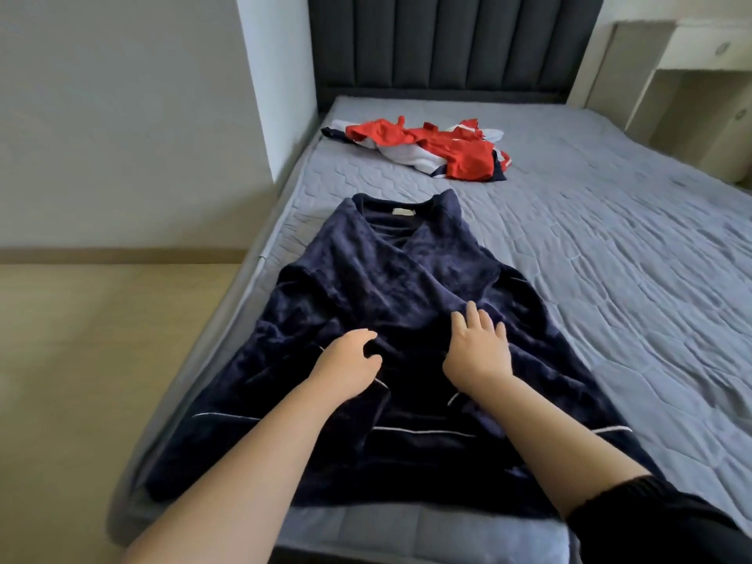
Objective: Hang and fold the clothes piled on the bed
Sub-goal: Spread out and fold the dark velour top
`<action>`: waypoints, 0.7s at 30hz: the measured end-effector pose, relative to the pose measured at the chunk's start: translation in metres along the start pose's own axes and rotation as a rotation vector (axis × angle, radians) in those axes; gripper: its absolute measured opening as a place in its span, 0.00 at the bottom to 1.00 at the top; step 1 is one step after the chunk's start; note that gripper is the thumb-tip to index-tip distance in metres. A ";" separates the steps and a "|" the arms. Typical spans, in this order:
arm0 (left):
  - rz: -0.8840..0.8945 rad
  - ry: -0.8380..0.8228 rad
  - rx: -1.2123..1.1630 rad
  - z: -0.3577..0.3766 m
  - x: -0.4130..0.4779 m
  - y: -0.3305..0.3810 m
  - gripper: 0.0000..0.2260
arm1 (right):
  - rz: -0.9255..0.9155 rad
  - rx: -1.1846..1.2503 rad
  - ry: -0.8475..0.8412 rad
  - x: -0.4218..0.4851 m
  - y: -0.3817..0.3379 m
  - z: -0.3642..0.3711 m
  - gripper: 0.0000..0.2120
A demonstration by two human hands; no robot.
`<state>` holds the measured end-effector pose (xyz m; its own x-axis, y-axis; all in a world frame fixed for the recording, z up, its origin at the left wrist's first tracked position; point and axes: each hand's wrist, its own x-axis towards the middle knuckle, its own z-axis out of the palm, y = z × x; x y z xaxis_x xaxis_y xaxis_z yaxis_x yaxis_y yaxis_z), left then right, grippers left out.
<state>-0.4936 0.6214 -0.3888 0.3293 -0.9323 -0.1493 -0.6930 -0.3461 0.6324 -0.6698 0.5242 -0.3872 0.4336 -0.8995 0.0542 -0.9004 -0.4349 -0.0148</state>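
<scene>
On my feed, 1 dark navy robe (386, 278) of plush fabric lies spread flat on the bed (610, 258). Its hem sits at the near edge and its collar points toward the headboard (447, 42). It runs along the bed's left edge, with its left side reaching right out to that edge. Thin white piping crosses the lower part of the robe, and a small pale label shows inside the collar.

Both hands are on the robe, around its middle and close together. The left hand (346, 360) has its fingers and thumb curled in, pinching a fold of the navy fabric between them. The right hand (478, 348) lies palm down on the cloth with its fingers straight and spread, pressing flat and holding nothing. The right arm comes out of a black sleeve (651, 519) at the bottom right; the left forearm is bare.

Farther up the bed, near the far left corner and well apart from the robe, a crumpled heap of red, white and navy clothes (431, 150) rests on the grey quilted mattress cover. I cannot tell how many pieces are in it.

Pale flooring (81, 360) runs beside the bed's left edge up to a light wall (122, 116). Past the far right corner stands a cream shelf unit (691, 75).
</scene>
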 end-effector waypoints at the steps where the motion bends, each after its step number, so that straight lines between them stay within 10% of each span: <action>1: -0.065 0.082 -0.162 -0.006 0.004 0.000 0.21 | -0.033 0.021 0.002 0.011 -0.009 0.001 0.29; 5: -0.434 0.221 -1.124 -0.027 0.045 -0.012 0.21 | -0.142 0.148 -0.016 0.058 -0.046 0.007 0.27; 8: -0.521 0.178 -1.425 -0.044 0.072 -0.027 0.19 | -0.144 0.278 -0.082 0.090 -0.068 0.019 0.28; 13: -0.550 0.180 -1.390 -0.054 0.114 -0.039 0.18 | -0.084 0.214 -0.134 0.093 -0.083 0.067 0.30; 21: -0.607 0.631 -0.904 -0.046 0.119 -0.073 0.08 | -0.060 0.283 0.054 0.092 -0.082 0.080 0.28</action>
<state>-0.3746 0.5405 -0.4176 0.8618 -0.3501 -0.3670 0.2810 -0.2730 0.9201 -0.5535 0.4738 -0.4613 0.4766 -0.8714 0.1162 -0.8235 -0.4888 -0.2879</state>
